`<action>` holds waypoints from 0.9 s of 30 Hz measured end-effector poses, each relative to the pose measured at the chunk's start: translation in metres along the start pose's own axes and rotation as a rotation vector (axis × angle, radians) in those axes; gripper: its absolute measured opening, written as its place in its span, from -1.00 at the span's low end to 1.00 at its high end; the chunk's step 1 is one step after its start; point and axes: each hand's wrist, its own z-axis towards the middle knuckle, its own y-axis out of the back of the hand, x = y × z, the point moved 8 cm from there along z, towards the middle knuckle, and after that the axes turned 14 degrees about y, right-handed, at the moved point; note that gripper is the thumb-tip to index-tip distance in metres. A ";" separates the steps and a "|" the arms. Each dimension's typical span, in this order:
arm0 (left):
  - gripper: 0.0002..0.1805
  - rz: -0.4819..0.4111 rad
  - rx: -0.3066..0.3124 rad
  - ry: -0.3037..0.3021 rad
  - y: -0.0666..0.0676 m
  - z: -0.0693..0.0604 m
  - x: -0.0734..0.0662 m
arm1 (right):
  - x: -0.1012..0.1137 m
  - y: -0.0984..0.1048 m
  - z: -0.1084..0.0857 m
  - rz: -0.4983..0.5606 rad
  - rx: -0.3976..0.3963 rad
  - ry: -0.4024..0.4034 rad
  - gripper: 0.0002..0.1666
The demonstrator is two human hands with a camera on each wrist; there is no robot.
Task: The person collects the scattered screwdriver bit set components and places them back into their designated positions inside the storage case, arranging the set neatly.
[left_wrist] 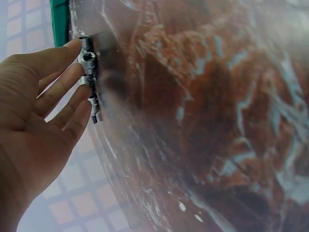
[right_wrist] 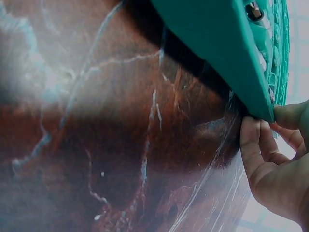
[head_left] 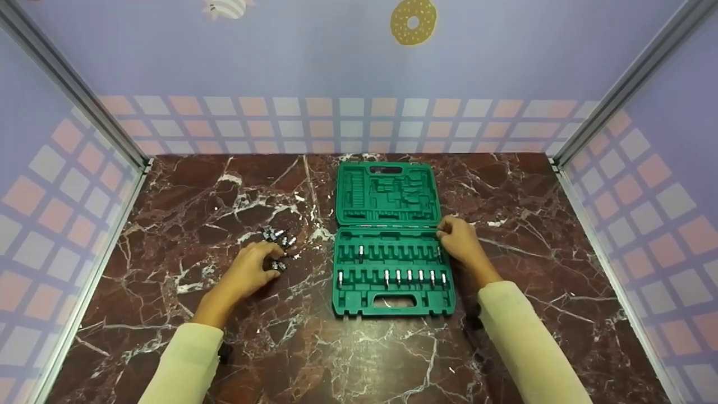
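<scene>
An open green socket case (head_left: 352, 303) lies on the marble-patterned table, its lid half folded back on the far side. Several silver bit sockets (head_left: 409, 275) stand in its slots, most in the front row. My left hand (head_left: 249, 268) is at a small pile of loose bit sockets (head_left: 287, 241) left of the case. In the left wrist view its fairly straight fingers reach to these sockets (left_wrist: 89, 58), covering part of them. My right hand (head_left: 460, 240) pinches the case's right edge near the hinge. The right wrist view shows the thumb above that edge (right_wrist: 263, 108) and fingers below.
Purple panels with pink and white squares (head_left: 384, 106) close off the back and both sides. Grey metal strips (head_left: 73, 84) run along the corners. Small white flecks (head_left: 299, 198) dot the marble between pile and case.
</scene>
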 end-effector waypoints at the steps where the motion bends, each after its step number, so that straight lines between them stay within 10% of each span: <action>1: -0.62 0.002 -0.007 -0.002 0.000 0.000 0.001 | 0.000 0.000 0.000 0.001 0.000 0.002 -0.91; 27: -0.70 0.027 -0.105 0.014 -0.001 0.002 0.009 | 0.002 0.002 0.000 -0.006 -0.005 0.010 -0.91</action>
